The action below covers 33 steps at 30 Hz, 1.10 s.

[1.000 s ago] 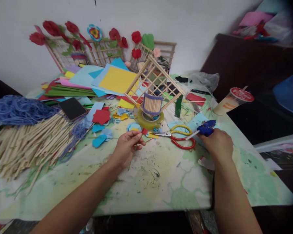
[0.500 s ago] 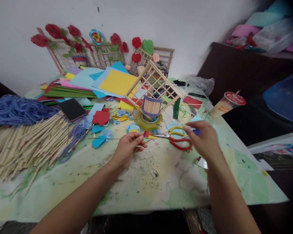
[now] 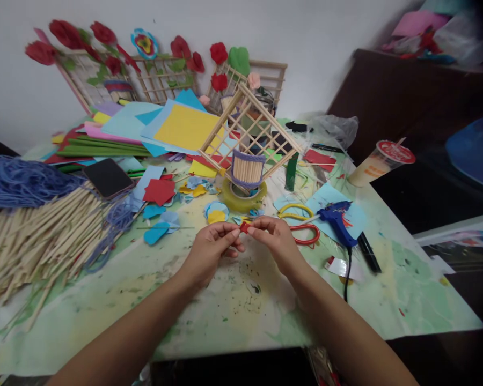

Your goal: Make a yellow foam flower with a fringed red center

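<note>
A small red paper piece (image 3: 245,227) is pinched between both hands above the front middle of the table. My left hand (image 3: 215,246) closes thumb and fingers on its left side. My right hand (image 3: 277,240) grips its right side with thumb and forefinger. Just behind the right hand lie scissors (image 3: 306,234) with one yellow and one red handle, their blades mostly hidden. A blue glue gun (image 3: 338,220) rests to the right on light blue paper (image 3: 320,197). Beyond the hands, a wooden lattice (image 3: 247,128) with a small stick basket (image 3: 247,168) leans on a tape roll (image 3: 244,197).
Blue yarn (image 3: 24,182) and many wooden sticks (image 3: 44,241) cover the left side, near a dark phone (image 3: 108,178). Coloured paper sheets (image 3: 185,128) lie at the back. A drink cup (image 3: 380,161) stands at the right edge. A black marker (image 3: 369,252) lies beside the glue gun cord.
My right hand has moved left from beside the glue gun and now touches the red paper piece. The left hand keeps its pinch. The view has shifted slightly.
</note>
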Each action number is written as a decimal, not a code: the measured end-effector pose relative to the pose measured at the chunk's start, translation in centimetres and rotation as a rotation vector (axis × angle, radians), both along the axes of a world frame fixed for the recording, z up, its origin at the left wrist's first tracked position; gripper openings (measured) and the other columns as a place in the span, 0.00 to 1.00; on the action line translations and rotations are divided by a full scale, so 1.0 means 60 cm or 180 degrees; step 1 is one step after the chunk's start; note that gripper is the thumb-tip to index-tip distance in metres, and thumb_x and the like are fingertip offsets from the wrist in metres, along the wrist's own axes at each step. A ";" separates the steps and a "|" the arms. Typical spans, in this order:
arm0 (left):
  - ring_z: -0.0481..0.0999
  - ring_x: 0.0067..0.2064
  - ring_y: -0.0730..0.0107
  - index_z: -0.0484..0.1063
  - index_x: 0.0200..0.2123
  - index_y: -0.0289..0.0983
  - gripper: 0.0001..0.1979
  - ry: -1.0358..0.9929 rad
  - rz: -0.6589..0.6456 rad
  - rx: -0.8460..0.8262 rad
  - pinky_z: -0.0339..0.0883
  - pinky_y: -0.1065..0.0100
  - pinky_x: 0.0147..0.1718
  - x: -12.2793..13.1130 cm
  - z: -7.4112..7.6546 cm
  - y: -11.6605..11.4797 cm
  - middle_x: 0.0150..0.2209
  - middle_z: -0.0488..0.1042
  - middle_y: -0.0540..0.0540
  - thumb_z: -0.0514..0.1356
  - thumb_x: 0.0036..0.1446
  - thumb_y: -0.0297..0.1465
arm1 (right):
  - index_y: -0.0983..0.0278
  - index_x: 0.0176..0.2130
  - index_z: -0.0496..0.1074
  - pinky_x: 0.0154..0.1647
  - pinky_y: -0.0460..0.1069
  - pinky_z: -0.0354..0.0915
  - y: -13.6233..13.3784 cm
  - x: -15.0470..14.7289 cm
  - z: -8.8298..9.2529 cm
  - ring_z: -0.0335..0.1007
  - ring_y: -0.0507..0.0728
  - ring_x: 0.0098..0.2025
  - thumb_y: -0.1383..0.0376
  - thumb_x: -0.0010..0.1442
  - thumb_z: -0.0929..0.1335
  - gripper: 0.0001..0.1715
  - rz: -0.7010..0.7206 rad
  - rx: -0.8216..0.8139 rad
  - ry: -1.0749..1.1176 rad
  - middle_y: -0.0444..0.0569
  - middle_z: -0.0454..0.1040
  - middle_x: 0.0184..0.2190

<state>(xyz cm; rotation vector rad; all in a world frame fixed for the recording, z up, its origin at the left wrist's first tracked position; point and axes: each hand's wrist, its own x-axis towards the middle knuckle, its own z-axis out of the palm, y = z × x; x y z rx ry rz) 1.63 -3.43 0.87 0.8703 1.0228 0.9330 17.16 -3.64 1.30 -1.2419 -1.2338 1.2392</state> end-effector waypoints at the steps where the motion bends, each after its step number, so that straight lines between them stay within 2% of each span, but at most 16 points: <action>1: 0.73 0.24 0.78 0.71 0.32 0.34 0.10 0.0007 -0.0018 -0.0010 0.65 0.78 0.21 0.001 0.000 -0.001 0.23 0.71 0.52 0.65 0.47 0.34 | 0.64 0.24 0.71 0.34 0.48 0.58 0.000 0.000 0.000 0.63 0.52 0.29 0.61 0.48 0.69 0.09 0.0021 -0.0002 -0.0038 0.43 0.69 0.24; 13: 0.74 0.25 0.76 0.73 0.32 0.35 0.10 0.0279 -0.0015 0.0083 0.68 0.75 0.23 0.003 -0.014 0.001 0.23 0.74 0.50 0.65 0.47 0.34 | 0.64 0.21 0.68 0.34 0.48 0.57 -0.002 0.003 0.000 0.62 0.52 0.28 0.63 0.47 0.67 0.07 -0.0009 0.0062 -0.0560 0.43 0.69 0.22; 23: 0.75 0.25 0.72 0.74 0.30 0.35 0.09 0.0609 0.0101 0.0411 0.70 0.72 0.26 0.005 -0.006 0.001 0.22 0.76 0.48 0.66 0.45 0.33 | 0.64 0.22 0.67 0.33 0.48 0.59 -0.007 -0.001 0.000 0.62 0.51 0.28 0.63 0.47 0.67 0.08 0.0041 -0.0079 -0.0368 0.43 0.68 0.22; 33: 0.76 0.27 0.72 0.75 0.28 0.35 0.06 0.0718 0.0154 0.0457 0.71 0.72 0.29 0.002 0.001 -0.001 0.24 0.77 0.48 0.66 0.43 0.30 | 0.64 0.23 0.69 0.33 0.48 0.59 -0.009 -0.002 -0.002 0.63 0.51 0.28 0.62 0.47 0.68 0.08 0.0039 -0.0211 -0.0282 0.43 0.70 0.23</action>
